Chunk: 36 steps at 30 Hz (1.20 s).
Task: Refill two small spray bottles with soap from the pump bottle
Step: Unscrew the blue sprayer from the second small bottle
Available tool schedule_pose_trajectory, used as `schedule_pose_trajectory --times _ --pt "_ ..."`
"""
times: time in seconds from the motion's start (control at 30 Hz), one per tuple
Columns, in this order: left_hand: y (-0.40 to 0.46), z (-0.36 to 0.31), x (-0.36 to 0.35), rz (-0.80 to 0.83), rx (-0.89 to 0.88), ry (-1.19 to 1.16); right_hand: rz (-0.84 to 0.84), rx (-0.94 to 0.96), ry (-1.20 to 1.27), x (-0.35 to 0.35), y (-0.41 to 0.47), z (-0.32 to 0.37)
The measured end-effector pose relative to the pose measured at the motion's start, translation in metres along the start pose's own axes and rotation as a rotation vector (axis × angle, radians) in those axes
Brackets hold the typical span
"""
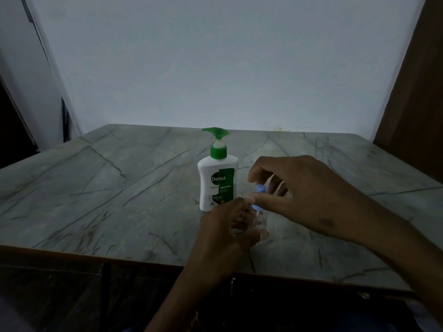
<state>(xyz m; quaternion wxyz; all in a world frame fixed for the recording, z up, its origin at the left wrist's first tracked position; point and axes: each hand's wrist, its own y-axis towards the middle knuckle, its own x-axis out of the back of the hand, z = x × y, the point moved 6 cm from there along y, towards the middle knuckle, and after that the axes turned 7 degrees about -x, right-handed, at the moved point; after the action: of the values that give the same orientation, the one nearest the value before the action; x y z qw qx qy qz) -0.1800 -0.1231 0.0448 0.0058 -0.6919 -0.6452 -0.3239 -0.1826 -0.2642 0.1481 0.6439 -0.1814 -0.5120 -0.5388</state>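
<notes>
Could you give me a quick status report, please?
Left hand grips small clear spray bottle. Right hand pinches its blue top. Pump bottle upright behind, untouched.

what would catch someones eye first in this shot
The white pump bottle with its green pump head stands upright at mid-table, the brightest thing in a dim scene. Just right of it, the left hand and right hand close around a small clear spray bottle with a blue top.
</notes>
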Motion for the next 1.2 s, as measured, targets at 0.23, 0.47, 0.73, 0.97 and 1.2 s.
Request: schedule_pose_trajectory --times 0.23,0.47,0.73,0.97,1.2 --pt "0.0 0.002 0.001 -0.025 -0.027 -0.014 0.026 -0.009 -0.294 -0.014 0.011 0.012" --pt "0.001 0.004 0.0 -0.021 -0.047 0.013 0.227 0.051 -0.212 -0.009 0.011 0.013" --pt "0.0 0.003 0.001 -0.013 -0.004 -0.01 0.07 0.09 -0.192 -0.006 0.015 0.007" --pt "0.0 0.001 0.001 -0.017 -0.013 -0.04 0.07 0.075 -0.35 -0.007 0.022 0.01" --pt "0.0 0.002 0.001 -0.022 -0.05 -0.068 0.124 0.179 -0.23 0.035 0.017 0.029"
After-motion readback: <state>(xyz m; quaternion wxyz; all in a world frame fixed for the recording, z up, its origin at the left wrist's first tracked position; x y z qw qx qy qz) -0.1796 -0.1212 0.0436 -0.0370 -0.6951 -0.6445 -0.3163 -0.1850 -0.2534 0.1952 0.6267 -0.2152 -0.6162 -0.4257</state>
